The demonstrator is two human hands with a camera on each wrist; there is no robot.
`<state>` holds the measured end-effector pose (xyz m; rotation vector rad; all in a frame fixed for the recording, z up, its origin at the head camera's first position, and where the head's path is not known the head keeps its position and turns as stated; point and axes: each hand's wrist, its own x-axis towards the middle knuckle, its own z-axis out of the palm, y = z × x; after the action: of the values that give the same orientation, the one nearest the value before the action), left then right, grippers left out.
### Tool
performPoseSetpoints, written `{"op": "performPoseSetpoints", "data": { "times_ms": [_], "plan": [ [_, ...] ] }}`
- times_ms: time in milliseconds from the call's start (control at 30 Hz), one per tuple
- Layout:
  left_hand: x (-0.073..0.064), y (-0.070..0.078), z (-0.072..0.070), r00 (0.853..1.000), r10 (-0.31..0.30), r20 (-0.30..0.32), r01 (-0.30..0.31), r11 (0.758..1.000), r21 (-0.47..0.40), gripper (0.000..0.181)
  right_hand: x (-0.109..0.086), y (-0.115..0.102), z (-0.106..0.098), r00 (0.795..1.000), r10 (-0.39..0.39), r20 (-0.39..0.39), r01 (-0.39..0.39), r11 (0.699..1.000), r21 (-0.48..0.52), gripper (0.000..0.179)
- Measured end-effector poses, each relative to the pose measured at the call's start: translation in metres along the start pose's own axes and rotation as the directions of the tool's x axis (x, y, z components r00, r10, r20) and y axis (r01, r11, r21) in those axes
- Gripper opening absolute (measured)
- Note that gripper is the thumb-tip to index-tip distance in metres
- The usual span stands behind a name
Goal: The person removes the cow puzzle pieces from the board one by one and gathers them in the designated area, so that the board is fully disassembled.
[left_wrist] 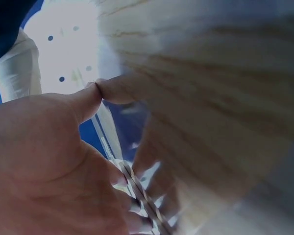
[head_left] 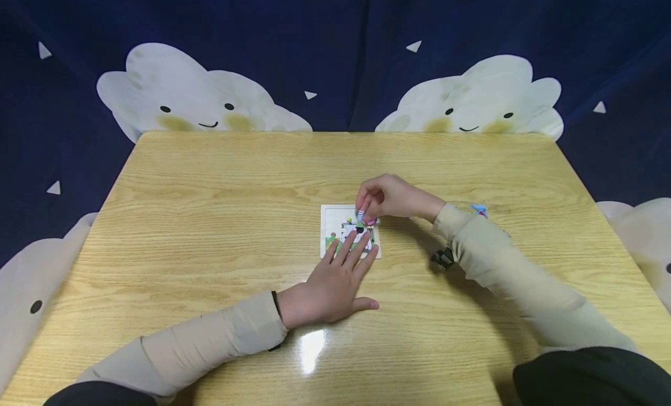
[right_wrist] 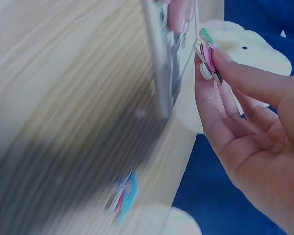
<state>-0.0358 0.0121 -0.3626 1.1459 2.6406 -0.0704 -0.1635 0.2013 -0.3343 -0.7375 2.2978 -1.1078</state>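
Observation:
A small square jigsaw puzzle point(head_left: 324, 231) with a white border and a coloured picture lies mid-table. My left hand point(head_left: 332, 286) rests on its near part, fingers straight and spread, thumb out to the side; in the left wrist view the palm point(left_wrist: 44, 161) hovers over the glossy wood. At the far right of the puzzle, my right hand point(head_left: 390, 197) pinches a puzzle piece point(right_wrist: 207, 56) with pink and green on it between thumb and fingers. That piece is held tilted, just above the board in the right wrist view. Part of the picture is hidden under the left fingers.
Another puzzle piece, light blue with red point(head_left: 479, 210), lies on the wooden table point(head_left: 220, 219) to the right, beyond my right forearm. A dark blue cloth with white clouds point(head_left: 178, 91) hangs behind the table's far edge.

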Motion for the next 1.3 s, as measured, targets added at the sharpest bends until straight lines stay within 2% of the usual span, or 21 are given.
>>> {"op": "performPoseSetpoints", "data": {
  "times_ms": [233, 500, 633, 1033, 1300],
  "plan": [
    [0.000, 0.000, 0.000, 1.000, -0.007, 0.012, 0.007, 1.000, -0.006, 0.090, -0.030, 0.019, -0.011, 0.998, 0.060, -0.017, -0.060, 0.998, 0.017, 0.014],
    [0.002, -0.001, 0.002, 1.000, -0.006, 0.013, 0.006, 1.000, 0.005, 0.091, -0.059, 0.034, -0.014, 0.995, 0.074, -0.061, -0.079, 0.993, -0.083, 0.013],
    [0.001, 0.000, 0.000, 1.000, -0.005, 0.015, 0.005, 1.000, 0.009, 0.091, -0.069, 0.037, -0.014, 0.993, 0.046, -0.109, -0.062, 0.986, -0.152, 0.014],
    [0.001, 0.001, -0.001, 1.000, -0.008, 0.010, 0.008, 1.000, 0.016, 0.090, -0.082, 0.041, -0.006, 0.986, -0.003, -0.164, -0.046, 0.954, -0.295, 0.013],
    [0.000, 0.001, 0.000, 1.000, -0.008, -0.006, 0.008, 1.000, -0.016, 0.090, -0.080, 0.041, -0.008, 0.988, -0.003, -0.157, -0.042, 0.957, -0.288, 0.010]
  ]
}}
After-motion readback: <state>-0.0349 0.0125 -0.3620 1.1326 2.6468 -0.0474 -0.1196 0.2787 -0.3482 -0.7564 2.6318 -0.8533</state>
